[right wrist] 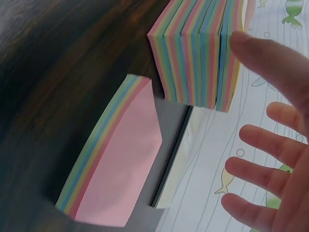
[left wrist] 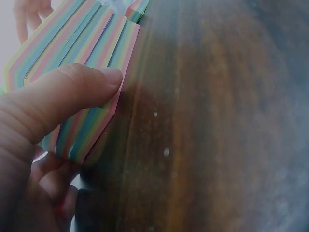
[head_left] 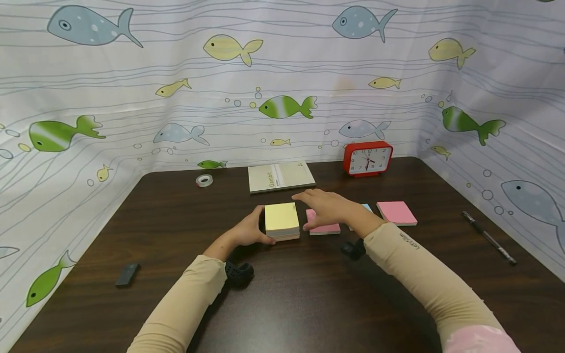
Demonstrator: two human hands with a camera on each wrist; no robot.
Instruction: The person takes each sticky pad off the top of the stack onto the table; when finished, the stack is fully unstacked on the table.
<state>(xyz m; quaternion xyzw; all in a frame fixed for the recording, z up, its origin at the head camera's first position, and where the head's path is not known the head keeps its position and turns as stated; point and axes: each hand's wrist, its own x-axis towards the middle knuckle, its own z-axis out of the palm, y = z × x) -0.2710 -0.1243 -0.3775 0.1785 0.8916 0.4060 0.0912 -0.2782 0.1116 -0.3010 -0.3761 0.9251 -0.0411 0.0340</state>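
Observation:
A stack of sticky note pads (head_left: 281, 221), yellow on top with striped pastel sides, stands on the table in the middle of the head view. My left hand (head_left: 249, 229) grips its left side; in the left wrist view the thumb (left wrist: 82, 89) lies along the striped edges (left wrist: 104, 36). Just right of the stack, my right hand (head_left: 325, 207) hovers with fingers spread and nothing held. In the right wrist view its thumb (right wrist: 263, 53) reaches the stack's upper edge. Below that hand lies a pink-topped pad (right wrist: 118, 164), partly covered by it in the head view.
Further right lie a blue pad (head_left: 368, 208), mostly hidden by the right arm, and another pink pad (head_left: 397, 212). Behind are a notebook (head_left: 281, 176), a tape roll (head_left: 204, 181) and a red clock (head_left: 368, 159). A pen (head_left: 489, 237) lies right, a small dark block (head_left: 128, 275) left.

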